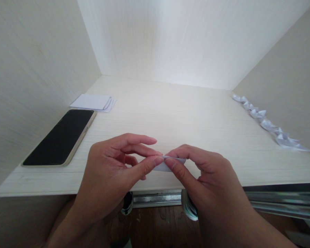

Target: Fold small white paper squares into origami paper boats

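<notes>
A small folded piece of white paper [163,167] is held just above the front edge of the white shelf, between both hands. My left hand [121,162] pinches its left end between thumb and a fingertip, with the index finger raised above it. On the other side, my right hand [205,168] grips the paper between thumb and index finger. The two thumb tips are close together. Most of the paper is hidden by the fingers, so its full folded shape does not show.
To the left lies a phone [63,137] with a dark screen, and behind it a stack of white paper sheets [91,102]. Several folded white paper shapes [266,124] line the right wall. Walls enclose the shelf [170,113] on the left, back and right.
</notes>
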